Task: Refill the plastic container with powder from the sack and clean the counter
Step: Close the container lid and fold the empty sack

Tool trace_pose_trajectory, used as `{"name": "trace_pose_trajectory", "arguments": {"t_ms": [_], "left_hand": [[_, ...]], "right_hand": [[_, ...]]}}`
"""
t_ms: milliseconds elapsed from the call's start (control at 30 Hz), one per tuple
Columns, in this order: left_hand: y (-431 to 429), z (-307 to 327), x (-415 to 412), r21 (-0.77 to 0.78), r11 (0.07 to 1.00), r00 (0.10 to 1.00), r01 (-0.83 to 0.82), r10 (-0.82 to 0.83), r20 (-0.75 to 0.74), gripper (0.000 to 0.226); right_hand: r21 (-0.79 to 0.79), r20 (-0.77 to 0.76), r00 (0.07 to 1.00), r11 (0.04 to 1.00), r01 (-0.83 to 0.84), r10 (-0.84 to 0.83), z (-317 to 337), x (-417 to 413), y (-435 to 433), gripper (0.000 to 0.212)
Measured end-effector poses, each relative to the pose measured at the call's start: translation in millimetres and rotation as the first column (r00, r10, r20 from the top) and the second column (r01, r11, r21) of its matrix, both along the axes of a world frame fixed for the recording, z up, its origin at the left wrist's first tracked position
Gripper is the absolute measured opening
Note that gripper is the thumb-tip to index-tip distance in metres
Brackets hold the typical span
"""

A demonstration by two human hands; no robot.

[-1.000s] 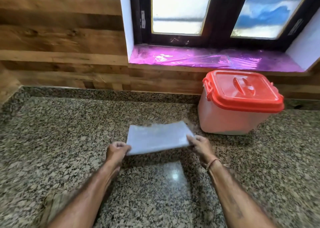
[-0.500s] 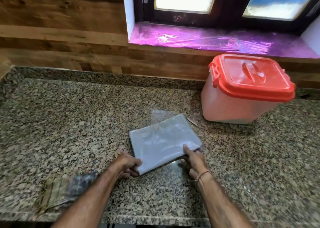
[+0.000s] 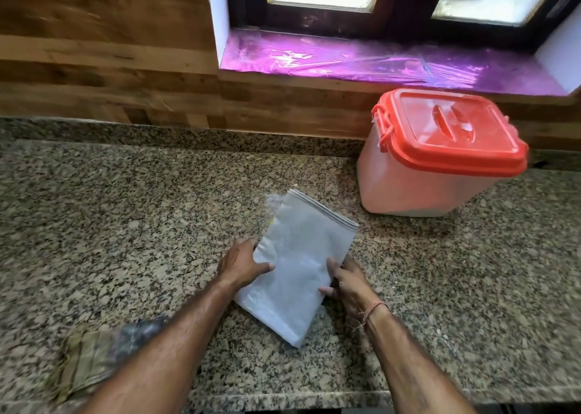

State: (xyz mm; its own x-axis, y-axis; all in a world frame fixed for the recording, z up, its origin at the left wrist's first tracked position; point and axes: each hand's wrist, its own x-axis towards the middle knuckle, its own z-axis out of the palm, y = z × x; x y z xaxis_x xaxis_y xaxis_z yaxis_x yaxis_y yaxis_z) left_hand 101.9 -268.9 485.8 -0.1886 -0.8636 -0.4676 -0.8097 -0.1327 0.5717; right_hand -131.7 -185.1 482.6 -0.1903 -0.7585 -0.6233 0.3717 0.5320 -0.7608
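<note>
Left grip [image 3: 240, 264] and right grip [image 3: 345, 283] clasp the folded sack [image 3: 301, 266] near the surface's [image 3: 125, 225] front edge (container [image 3: 424, 181] lidded); wiping likely follows.

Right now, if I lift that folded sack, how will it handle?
Probably light: the sack is folded flat. Likely floppy: thin stacked layers show at its far edge, so it may unfold. Its glossy weave might slide on the counter.

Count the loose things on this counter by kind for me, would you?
Red-lidded plastic container: 1
Whitish folded sack: 1
Greenish cloth, blurred: 1
Total: 3
</note>
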Motion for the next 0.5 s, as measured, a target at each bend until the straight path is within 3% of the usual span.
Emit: {"name": "trace_pose_trajectory", "arguments": {"t_ms": [100,167,300,433,500], "left_hand": [[-4.2,-2.2,-1.9,0.238,0.968,0.947,-0.084,0.152,-0.284,0.042],[-8.4,-0.4,2.7,0.354,0.930,0.907,-0.097,0.229,-0.353,0.035],[-8.9,11.8,-0.3,0.320,0.941,0.892,-0.107,0.233,-0.388,0.023],[-9.7,17.8,-6.8,0.293,0.905,0.815,-0.308,0.410,-0.409,0.019],[-9.9,22.3,-6.4,0.271,0.896,0.785,-0.352,0.440,-0.436,0.024]], "right_hand": [[-0.052,0.153,0.988,0.998,0.030,-0.021,5.9,-3.1,3.2,0.020],[-0.022,0.172,0.985,1.000,0.007,-0.003,8.5,-8.5,3.1,0.022],[0.049,0.000,0.994,0.993,-0.108,0.108,12.5,-17.5,-3.4,0.028],[0.107,0.170,0.985,0.993,-0.040,0.022,15.2,-11.2,-8.8,0.028],[0.122,0.176,0.984,0.992,-0.040,0.019,20.0,-6.6,-9.8,0.022]]}}
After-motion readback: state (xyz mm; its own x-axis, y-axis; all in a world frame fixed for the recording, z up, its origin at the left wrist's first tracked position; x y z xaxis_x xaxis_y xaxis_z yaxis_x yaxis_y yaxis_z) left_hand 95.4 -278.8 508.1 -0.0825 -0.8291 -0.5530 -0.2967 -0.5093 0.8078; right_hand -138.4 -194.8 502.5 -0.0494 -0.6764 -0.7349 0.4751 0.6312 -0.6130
